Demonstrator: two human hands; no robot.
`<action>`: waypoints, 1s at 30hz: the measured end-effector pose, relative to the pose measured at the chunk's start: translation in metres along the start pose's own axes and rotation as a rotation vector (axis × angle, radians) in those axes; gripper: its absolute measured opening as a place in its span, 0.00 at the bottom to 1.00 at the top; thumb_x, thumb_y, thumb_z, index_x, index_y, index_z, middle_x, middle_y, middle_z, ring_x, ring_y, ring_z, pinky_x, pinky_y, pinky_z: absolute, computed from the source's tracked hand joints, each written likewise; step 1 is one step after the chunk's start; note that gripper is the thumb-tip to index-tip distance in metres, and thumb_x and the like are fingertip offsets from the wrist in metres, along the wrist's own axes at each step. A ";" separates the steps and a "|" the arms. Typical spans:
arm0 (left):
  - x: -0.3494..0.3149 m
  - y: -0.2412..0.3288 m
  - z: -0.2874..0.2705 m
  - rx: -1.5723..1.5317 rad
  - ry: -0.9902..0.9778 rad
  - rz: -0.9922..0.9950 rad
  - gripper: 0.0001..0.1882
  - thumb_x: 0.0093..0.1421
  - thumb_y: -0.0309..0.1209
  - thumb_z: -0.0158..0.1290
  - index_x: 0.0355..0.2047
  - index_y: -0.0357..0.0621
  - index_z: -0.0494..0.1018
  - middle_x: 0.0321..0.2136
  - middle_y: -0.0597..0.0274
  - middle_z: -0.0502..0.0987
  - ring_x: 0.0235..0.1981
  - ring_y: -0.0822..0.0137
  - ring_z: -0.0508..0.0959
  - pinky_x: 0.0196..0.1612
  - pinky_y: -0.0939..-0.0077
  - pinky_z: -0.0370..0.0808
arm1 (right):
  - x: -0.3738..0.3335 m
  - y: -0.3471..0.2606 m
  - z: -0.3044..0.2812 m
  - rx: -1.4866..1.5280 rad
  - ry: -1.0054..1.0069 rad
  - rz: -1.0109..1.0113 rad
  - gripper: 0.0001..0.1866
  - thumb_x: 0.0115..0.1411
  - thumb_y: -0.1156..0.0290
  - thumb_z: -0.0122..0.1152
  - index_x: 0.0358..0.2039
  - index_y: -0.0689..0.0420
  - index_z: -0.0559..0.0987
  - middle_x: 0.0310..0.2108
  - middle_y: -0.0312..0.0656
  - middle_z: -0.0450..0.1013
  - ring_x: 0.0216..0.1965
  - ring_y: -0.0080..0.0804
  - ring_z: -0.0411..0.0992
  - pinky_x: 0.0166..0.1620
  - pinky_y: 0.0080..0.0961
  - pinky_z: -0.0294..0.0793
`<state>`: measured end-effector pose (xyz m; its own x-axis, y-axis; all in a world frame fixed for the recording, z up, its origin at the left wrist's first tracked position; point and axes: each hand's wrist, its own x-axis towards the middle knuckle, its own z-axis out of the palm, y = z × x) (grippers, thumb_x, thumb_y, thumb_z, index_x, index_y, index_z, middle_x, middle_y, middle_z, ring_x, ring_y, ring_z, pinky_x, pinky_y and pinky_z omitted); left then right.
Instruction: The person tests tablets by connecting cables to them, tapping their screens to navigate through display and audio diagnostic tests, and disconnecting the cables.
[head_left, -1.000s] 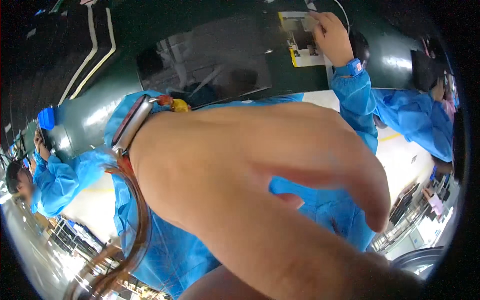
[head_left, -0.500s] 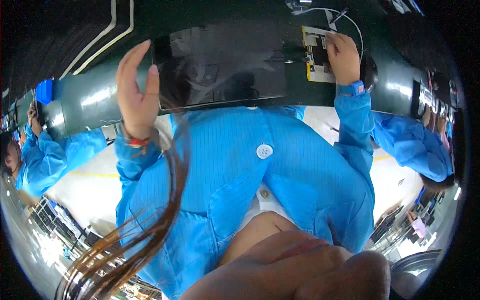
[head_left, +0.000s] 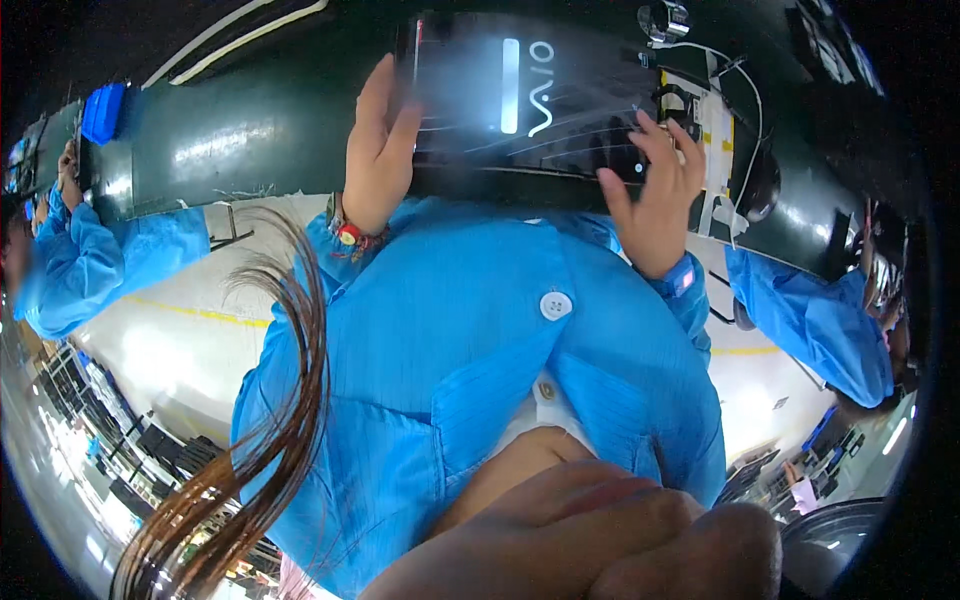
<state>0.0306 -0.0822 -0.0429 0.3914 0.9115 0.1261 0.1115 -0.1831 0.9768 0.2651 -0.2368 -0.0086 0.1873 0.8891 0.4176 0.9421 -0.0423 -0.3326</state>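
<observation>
A flat dark display panel (head_left: 455, 100) lies on the dark green bench in front of me, lit with a white bar and a white logo. My left hand (head_left: 380, 160) is at the panel's left edge, fingers and thumb stretched out and apart, with the thumb tip at the edge. Over the panel's lower right corner my right hand (head_left: 655, 190) is spread open; whether its fingertips touch the surface I cannot tell. Beside that hand lies a circuit board (head_left: 717, 125) with yellow and white parts, close to the panel's right edge.
A white cable (head_left: 757, 115) curves around the board. A round dark object (head_left: 765, 185) sits to its right. At the far left is a blue bin (head_left: 102, 112). Co-workers in blue sleeves (head_left: 95, 235) are at both sides, and pale cords (head_left: 235, 45) run along the bench's back left.
The panel has gone from dark to lit. Both hands are nearer each other: the left moved right with the panel's edge, the right came down from the board to the panel's corner. The view has shifted.
</observation>
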 end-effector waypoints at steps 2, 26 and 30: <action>0.002 0.000 -0.001 -0.006 -0.039 0.019 0.26 0.61 0.28 0.46 0.59 0.33 0.55 0.51 0.48 0.67 0.51 0.63 0.68 0.55 0.73 0.62 | 0.003 -0.010 0.009 -0.107 -0.076 0.060 0.25 0.52 0.54 0.62 0.45 0.57 0.70 0.50 0.45 0.67 0.58 0.48 0.54 0.60 0.53 0.42; 0.019 0.019 -0.018 -0.007 -0.161 -0.056 0.25 0.65 0.38 0.43 0.59 0.39 0.56 0.54 0.46 0.66 0.52 0.61 0.69 0.53 0.70 0.66 | -0.029 0.013 0.011 0.250 0.145 0.378 0.21 0.63 0.60 0.50 0.45 0.66 0.64 0.46 0.53 0.65 0.45 0.39 0.69 0.49 0.31 0.67; 0.048 0.019 -0.024 -0.296 -0.204 -0.163 0.28 0.66 0.45 0.37 0.59 0.37 0.55 0.55 0.48 0.64 0.52 0.59 0.70 0.53 0.70 0.67 | -0.026 0.015 0.010 0.390 0.176 0.481 0.20 0.62 0.60 0.52 0.45 0.64 0.65 0.44 0.52 0.69 0.42 0.36 0.71 0.47 0.31 0.68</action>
<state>0.0294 -0.0326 -0.0142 0.5668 0.8228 -0.0427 -0.0694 0.0994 0.9926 0.2718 -0.2558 -0.0331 0.6381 0.7223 0.2666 0.5772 -0.2195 -0.7866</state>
